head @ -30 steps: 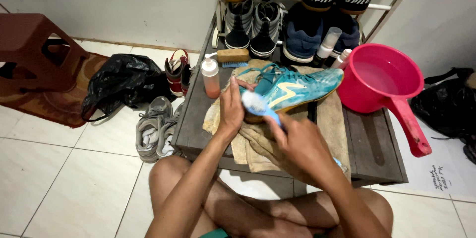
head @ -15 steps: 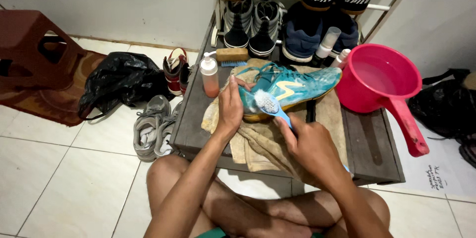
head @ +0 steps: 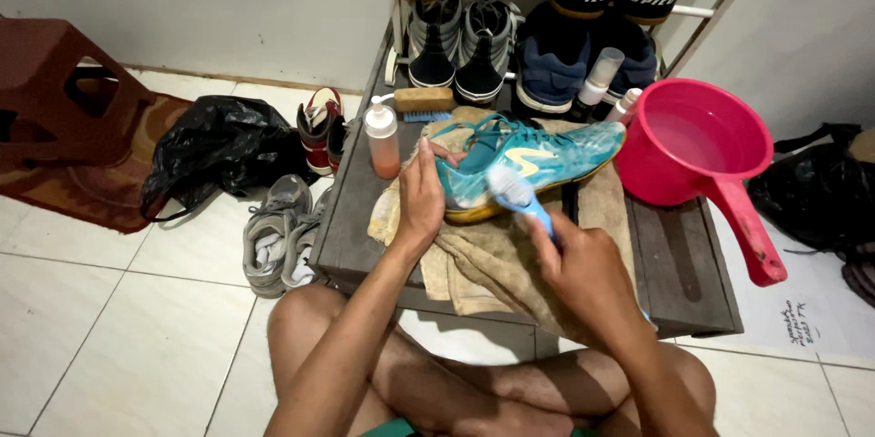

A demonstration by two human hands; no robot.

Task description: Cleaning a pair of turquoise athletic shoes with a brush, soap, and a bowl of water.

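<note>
Scrubbing position at the low surface (head: 679, 264): the teal shoe (head: 524, 159) lies on its side on a tan towel (head: 497, 264), long axis running left to right, toe toward the pink dipper (head: 697, 141). The left hand (head: 421, 193) clamps the heel end, fingers closed over the collar, forearm rising from the lap. The right hand (head: 583, 268), fingers wrapped around a blue brush (head: 519, 195), sits just nearer the person than the shoe; the bristle head touches the side by the yellow sole edge. A pump bottle (head: 381, 136) stands just left.
</note>
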